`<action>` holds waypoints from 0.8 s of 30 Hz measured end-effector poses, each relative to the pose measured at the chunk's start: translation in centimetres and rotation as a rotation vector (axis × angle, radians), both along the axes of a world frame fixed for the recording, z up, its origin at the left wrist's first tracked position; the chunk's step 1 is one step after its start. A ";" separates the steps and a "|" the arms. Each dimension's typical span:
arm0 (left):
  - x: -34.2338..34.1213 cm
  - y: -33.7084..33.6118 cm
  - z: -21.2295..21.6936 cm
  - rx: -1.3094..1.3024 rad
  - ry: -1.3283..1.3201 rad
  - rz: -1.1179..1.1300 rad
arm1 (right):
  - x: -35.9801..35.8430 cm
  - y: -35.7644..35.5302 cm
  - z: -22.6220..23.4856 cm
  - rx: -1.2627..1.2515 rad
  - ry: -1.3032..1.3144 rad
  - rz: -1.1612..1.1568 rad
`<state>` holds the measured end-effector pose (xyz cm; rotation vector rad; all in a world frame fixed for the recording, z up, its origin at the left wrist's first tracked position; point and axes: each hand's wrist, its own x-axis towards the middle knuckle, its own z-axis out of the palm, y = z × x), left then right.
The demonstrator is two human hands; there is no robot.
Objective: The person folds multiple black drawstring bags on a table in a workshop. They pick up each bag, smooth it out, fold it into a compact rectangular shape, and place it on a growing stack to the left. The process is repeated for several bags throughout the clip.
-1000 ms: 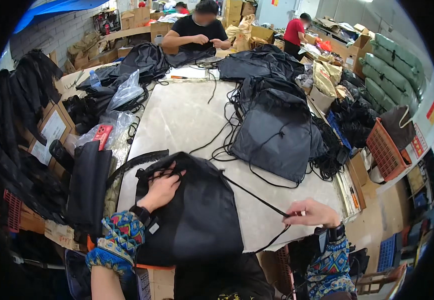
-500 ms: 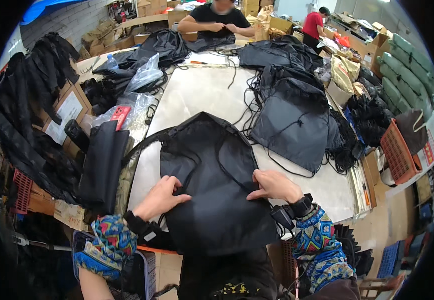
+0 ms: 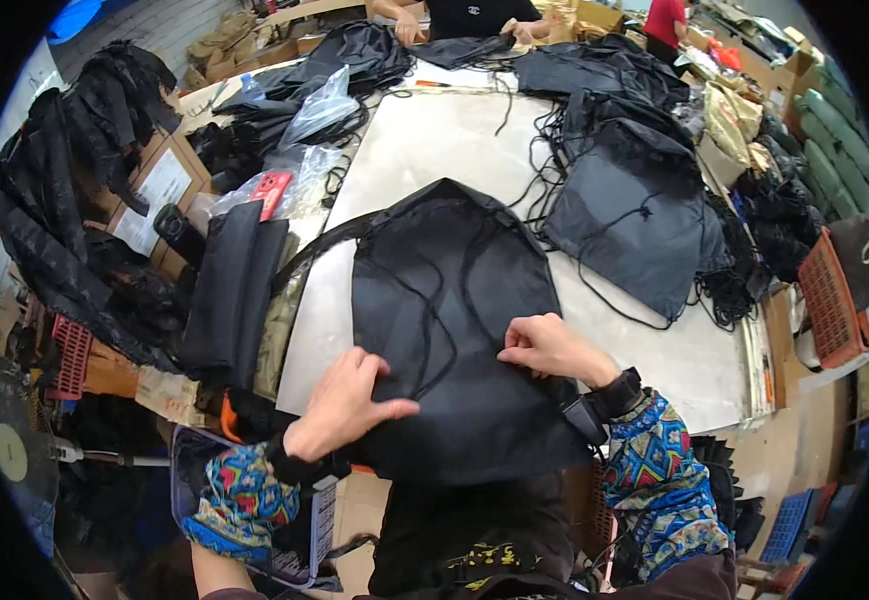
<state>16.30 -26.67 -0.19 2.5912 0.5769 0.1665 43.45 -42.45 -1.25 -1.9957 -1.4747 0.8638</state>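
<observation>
Black bag [image 3: 475, 425] lies on the worktop [image 3: 425, 140], left hand [image 3: 347, 402] spread loosely; whether the right hand [image 3: 557, 347] grips its cord [image 3: 466, 285], I cannot tell.

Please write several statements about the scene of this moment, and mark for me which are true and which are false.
1. A black drawstring bag lies spread in front of the person. True.
2. The left hand is closed in a fist. False: its thumb stands apart from its fingers.
3. The right hand is over the bag's right side. True.
4. The red object lies to the right of that bag. False: the red object lies to its left.
5. An orange basket stands at the right. True.
6. The person's left sleeve is plain white. False: the left sleeve is patterned in several colours.
</observation>
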 end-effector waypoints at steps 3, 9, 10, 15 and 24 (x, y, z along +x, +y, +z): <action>-2.8 -1.0 -1.4 -0.045 -0.030 -0.118 | -0.3 0.4 0.5 -0.025 0.011 -0.002; -3.6 -1.3 3.5 -1.173 0.360 -0.030 | -0.5 0.1 0.2 -0.020 0.001 -0.047; -2.9 -1.2 4.2 -1.248 0.339 -0.019 | -0.6 0.1 0.6 -0.054 0.020 -0.065; 3.8 -1.2 3.0 -1.084 0.240 -0.140 | -1.1 0.1 0.6 -0.030 -0.117 -0.027; 9.8 0.1 -3.9 -0.178 -0.286 -0.077 | -1.4 2.7 -0.1 -0.042 -0.171 -0.037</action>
